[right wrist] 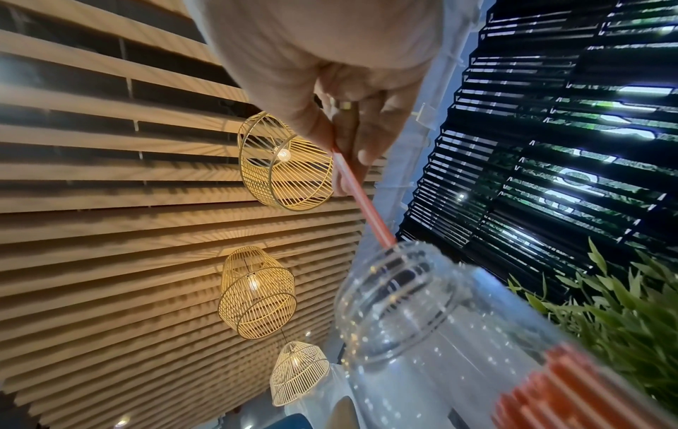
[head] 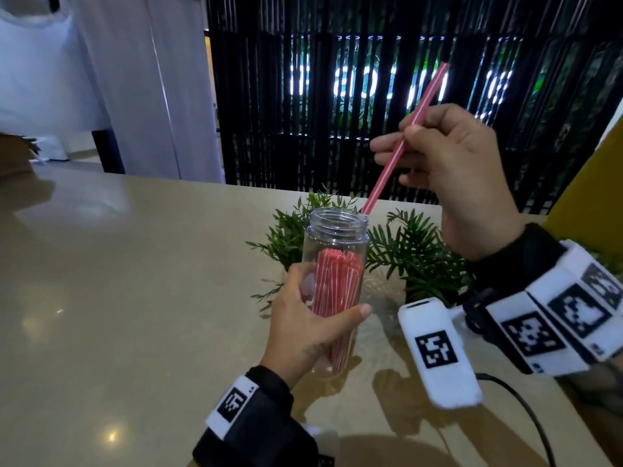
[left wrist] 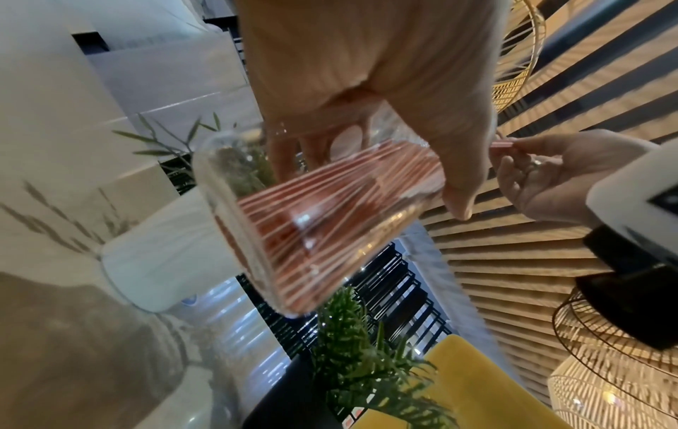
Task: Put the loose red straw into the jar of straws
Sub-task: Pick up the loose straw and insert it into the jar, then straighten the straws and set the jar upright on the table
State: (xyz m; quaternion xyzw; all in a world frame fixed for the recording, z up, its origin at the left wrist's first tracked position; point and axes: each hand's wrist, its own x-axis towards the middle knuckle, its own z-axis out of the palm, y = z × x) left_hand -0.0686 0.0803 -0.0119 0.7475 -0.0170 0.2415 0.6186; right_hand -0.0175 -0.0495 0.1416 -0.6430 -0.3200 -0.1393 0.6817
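Observation:
A clear plastic jar (head: 333, 251) holds a bundle of red-and-white striped straws (head: 337, 291). My left hand (head: 310, 318) grips the jar around its lower half, lifted just off the table and tilted. My right hand (head: 448, 163) pinches a loose red straw (head: 401, 143) near its middle, up and right of the jar. The straw slants down-left, and its lower tip sits at the jar's open rim (head: 364, 214). The right wrist view shows the loose red straw (right wrist: 363, 200) reaching the jar mouth (right wrist: 392, 278). The jar (left wrist: 293, 220) fills the left wrist view.
A small green plant (head: 411, 251) stands just behind and right of the jar. The beige table (head: 118, 281) stretches out to the left. A black slatted screen (head: 337, 96) rises behind the table's far edge. A yellow seat (head: 586, 183) is at the right.

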